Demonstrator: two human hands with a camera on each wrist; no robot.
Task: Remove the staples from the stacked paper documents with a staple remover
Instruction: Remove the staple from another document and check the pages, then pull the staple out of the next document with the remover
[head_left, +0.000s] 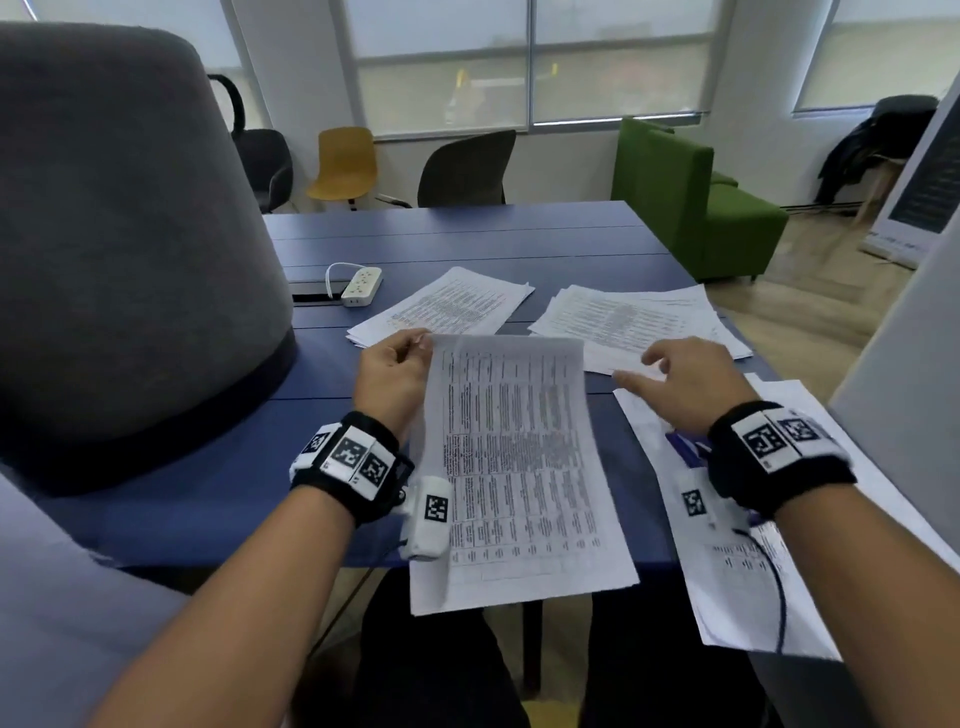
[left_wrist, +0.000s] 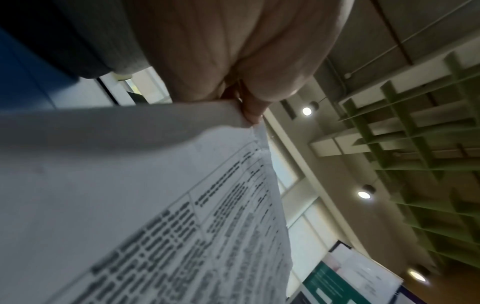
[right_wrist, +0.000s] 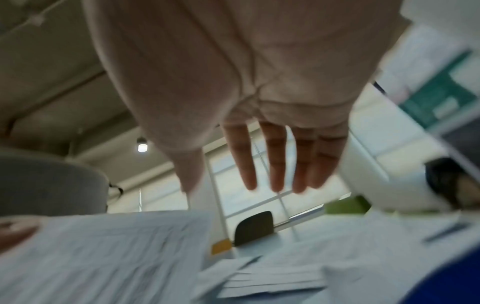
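Left hand (head_left: 393, 373) pinches the top corner of the printed document (head_left: 514, 457), which hangs limp over the near edge of the blue desk (head_left: 467, 244), while the right hand (head_left: 685, 382) hovers open and empty over the loose sheets (head_left: 639, 317). Thin, floppy paper, likely to tear, so best gripped close by the stapled corner; no staple remover visible

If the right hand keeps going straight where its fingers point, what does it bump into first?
Probably the fanned pile of papers on the blue table: the open right hand points forward over it. How high the hand floats is unclear.
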